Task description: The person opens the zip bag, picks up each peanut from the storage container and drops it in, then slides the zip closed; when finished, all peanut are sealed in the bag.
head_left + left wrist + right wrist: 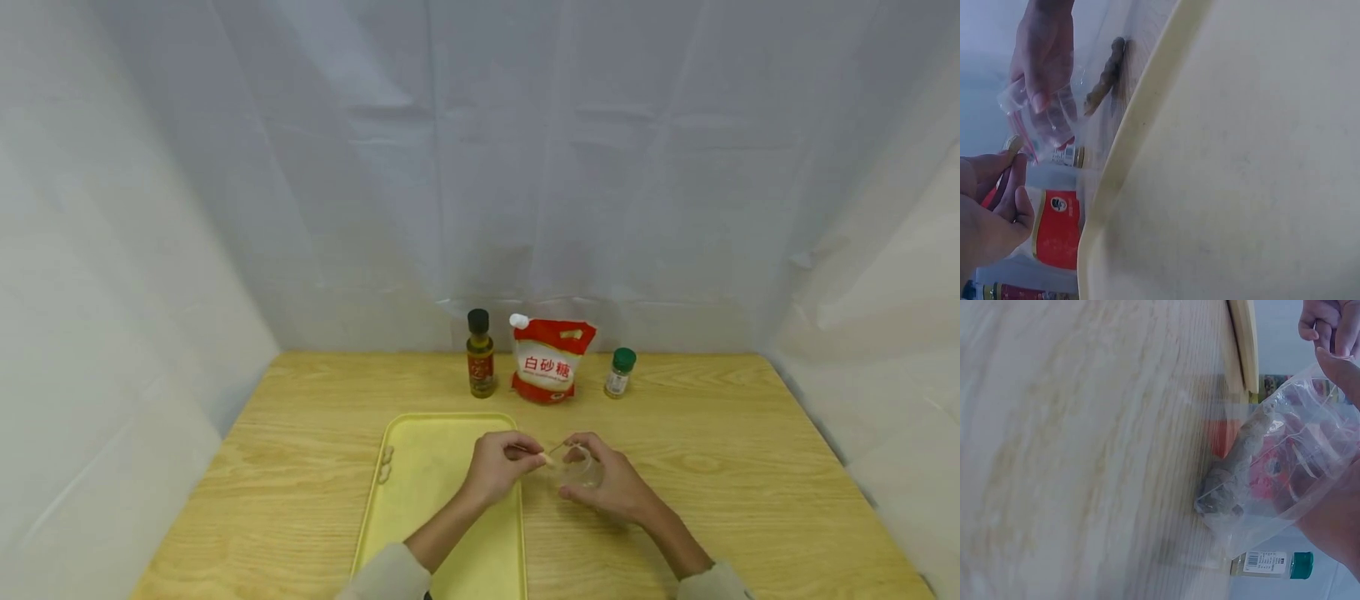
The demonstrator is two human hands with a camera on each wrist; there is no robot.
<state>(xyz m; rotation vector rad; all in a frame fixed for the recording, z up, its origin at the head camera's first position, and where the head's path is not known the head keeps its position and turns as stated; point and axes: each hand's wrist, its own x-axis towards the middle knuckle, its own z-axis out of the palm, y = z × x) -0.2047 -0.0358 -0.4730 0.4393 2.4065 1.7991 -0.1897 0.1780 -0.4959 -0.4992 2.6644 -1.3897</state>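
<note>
Pale, creased plastic-looking sheeting walls in a wooden table with long yellow-brown grain. On the table lies a smooth, matte yellow tray, rectangular with rounded corners and a raised rim. Behind it stand a red-and-white sugar pouch, glossy and soft-sided with a white corner cap, and a slim dark-capped bottle with a red label.

The right hand, to the right of the tray, is curved around a thin, clear, wrinkled plastic bag, which lies between its thumb and fingers. A reddish line runs near the bag's mouth, on the side towards the left hand. Brown, lumpy contents gather along the bag's lower edge, below the right hand.

The left hand, over the tray's right side, is narrowed to a pinch on a small beige piece at its fingertips, just beside the bag's mouth; what the piece is cannot be told. A small clear spice jar with a green lid stands right of the pouch. Two knobbly pale pieces line the tray's left edge.
</note>
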